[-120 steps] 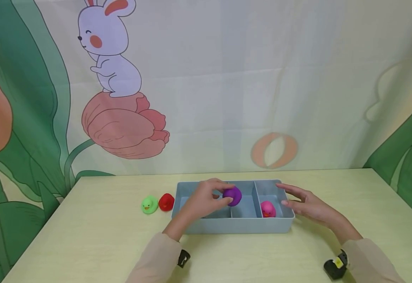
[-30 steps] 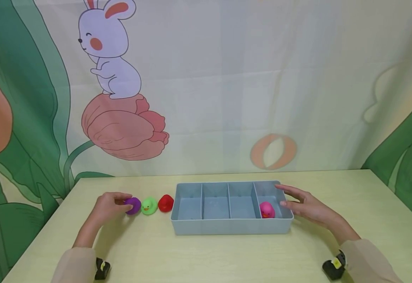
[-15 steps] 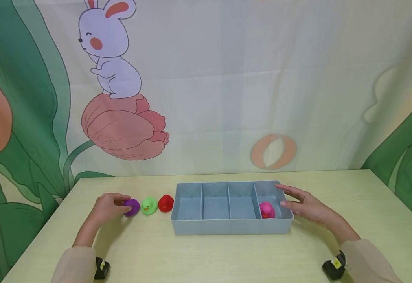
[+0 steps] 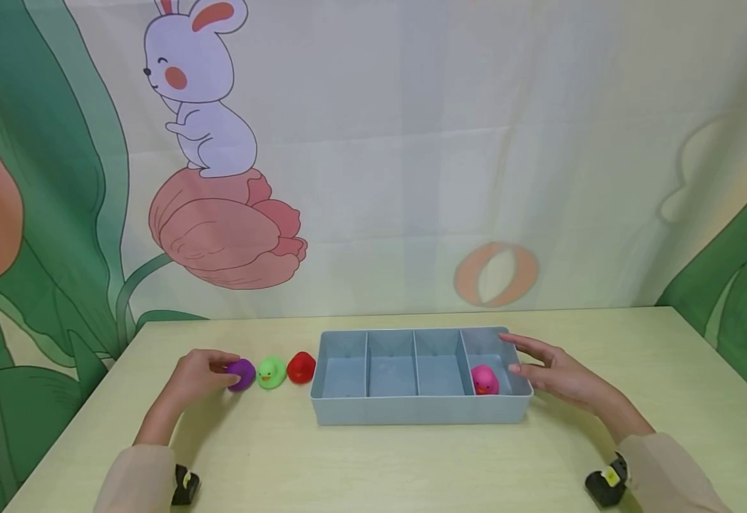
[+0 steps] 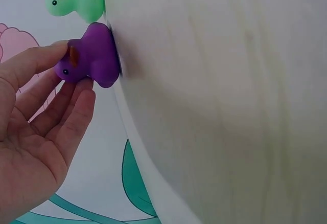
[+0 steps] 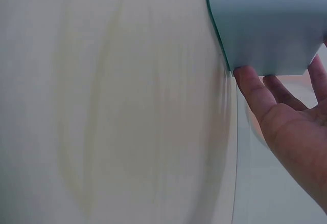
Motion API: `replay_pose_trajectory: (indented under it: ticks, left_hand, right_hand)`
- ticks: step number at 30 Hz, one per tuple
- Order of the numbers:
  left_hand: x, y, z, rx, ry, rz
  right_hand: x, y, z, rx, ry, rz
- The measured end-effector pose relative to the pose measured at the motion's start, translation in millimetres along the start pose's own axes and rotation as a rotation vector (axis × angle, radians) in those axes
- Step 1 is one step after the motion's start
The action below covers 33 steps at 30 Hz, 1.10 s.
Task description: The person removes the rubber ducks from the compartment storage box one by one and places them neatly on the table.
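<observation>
Thumb and fingers of my left hand [image 4: 197,377] pinch a purple rubber duck [image 5: 94,55], which sits on the table left of the green rubber duck [image 4: 271,372]. A red rubber duck [image 4: 301,368] stands between the green one and the grey-blue divided box [image 4: 418,411]. Inside the box's rightmost compartment is a pink rubber duck [image 4: 485,380]; the other compartments hold nothing. My right hand [image 4: 559,374] rests its fingertips against the box's right end, fingers extended. In the right wrist view, fingertips [image 6: 245,75] touch the box's end wall.
The pale wooden table [image 4: 373,463] spreads in front of the box and to both sides. Behind it hangs a printed cloth [image 4: 380,178] with a rabbit and flowers. A small black camera is worn at each wrist.
From above the box, my left hand has carried the purple duck left and down to the table beside the green duck. In the last second it barely shifts. My right hand stays put.
</observation>
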<state>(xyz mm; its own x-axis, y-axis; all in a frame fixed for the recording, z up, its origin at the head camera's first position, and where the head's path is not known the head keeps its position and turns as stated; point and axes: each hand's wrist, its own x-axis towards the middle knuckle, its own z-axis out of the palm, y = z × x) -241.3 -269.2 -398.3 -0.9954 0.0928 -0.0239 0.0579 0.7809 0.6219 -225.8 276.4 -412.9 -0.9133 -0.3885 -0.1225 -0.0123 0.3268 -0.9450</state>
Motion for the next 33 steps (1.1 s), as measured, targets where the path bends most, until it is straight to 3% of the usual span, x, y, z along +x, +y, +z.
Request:
replay_pose_trajectory:
  ticks: [11,26,33]
  left_hand:
    - [-5.8,4.6,-4.3,-0.027,0.078,0.035]
    - [-14.5,43.3,10.7,-0.099,0.216,0.115]
    - [-16.1,61.7,18.6,-0.181,0.229,0.146]
  right_hand:
    - [1,0,-0.2,-0.001,-0.002,0.000]
    - [1,1,-0.8,0.000,-0.009,0.005]
    - [1,1,-1.4,0.002,-0.010,-0.001]
